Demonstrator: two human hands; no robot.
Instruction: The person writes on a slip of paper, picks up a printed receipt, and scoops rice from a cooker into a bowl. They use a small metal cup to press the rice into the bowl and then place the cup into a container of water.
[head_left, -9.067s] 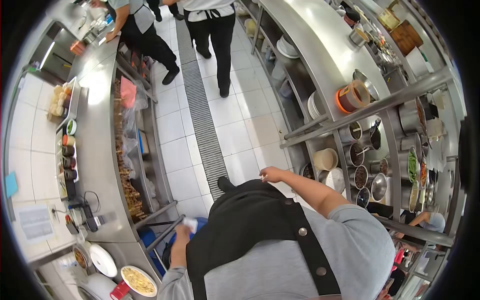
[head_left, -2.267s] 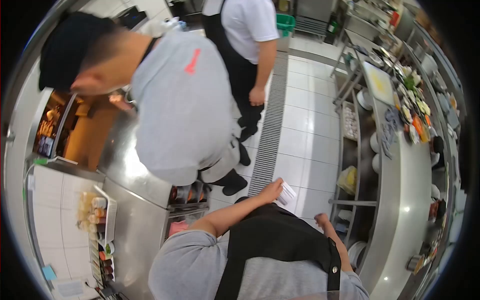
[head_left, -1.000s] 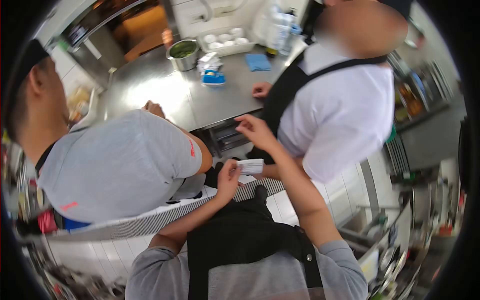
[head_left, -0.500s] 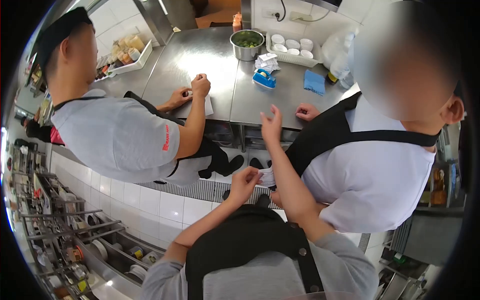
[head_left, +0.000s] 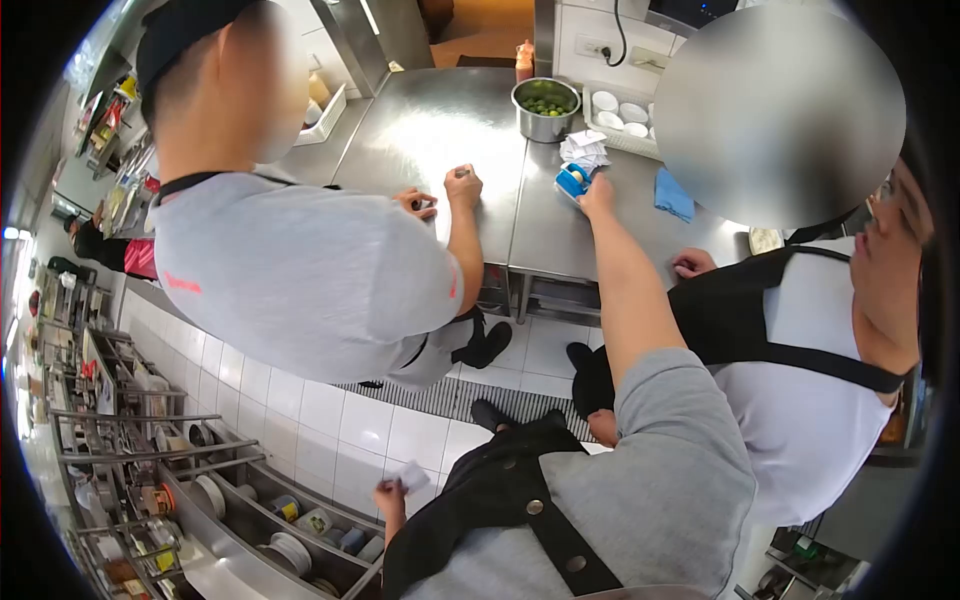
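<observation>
My right arm reaches across to the steel counter, where my right hand (head_left: 597, 195) has its fingers closed at the near right end of a blue tape dispenser (head_left: 572, 181). Whether they pinch the tape or the dispenser body is hidden. Low on the left, my left hand (head_left: 390, 497) grips some white paper slips (head_left: 412, 478) away from the counter. Just behind the dispenser lies a pile of folded white papers (head_left: 585, 148).
A steel pot (head_left: 546, 125) of green fruit and a basket (head_left: 628, 142) of white cups stand at the back. A blue cloth (head_left: 674, 195) lies on the right. Co-workers stand on both sides; the left one's hand (head_left: 463, 187) holds something small. Dish racks (head_left: 150, 455) are lower left.
My right hand has stretched forward to the tape dispenser. My left hand has drawn back and down to the left with the papers. The view has shifted.
</observation>
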